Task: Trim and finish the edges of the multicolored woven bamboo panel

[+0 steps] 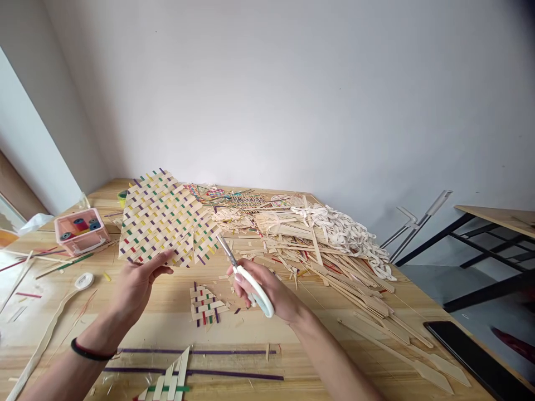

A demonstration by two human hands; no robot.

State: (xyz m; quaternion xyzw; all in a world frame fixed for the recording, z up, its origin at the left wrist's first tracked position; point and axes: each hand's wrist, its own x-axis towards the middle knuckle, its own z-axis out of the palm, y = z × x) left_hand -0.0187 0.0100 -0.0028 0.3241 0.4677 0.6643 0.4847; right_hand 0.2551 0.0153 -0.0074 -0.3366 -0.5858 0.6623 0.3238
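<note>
My left hand (140,284) pinches the lower edge of a woven bamboo-strip sheet (161,220), held up above the table. The sheet is pale with purple, green, yellow and red strips, and cut ends stick out along its edges. In my right hand (265,287) is a pair of scissors (254,291) with white handles. Their blades point up and left, near the sheet's right corner; whether they touch it I cannot tell. Below, a small woven offcut (205,304) lies on the table, and another woven piece (167,384) is at the front edge of the view.
Two purple strips (234,352) lie across the front. A pink plastic box (81,231) with spools stands left, near a roll of pale tape (84,280). Bamboo strips (288,245) and white cord (346,228) are heaped back right. A black phone (472,356) lies at the right edge.
</note>
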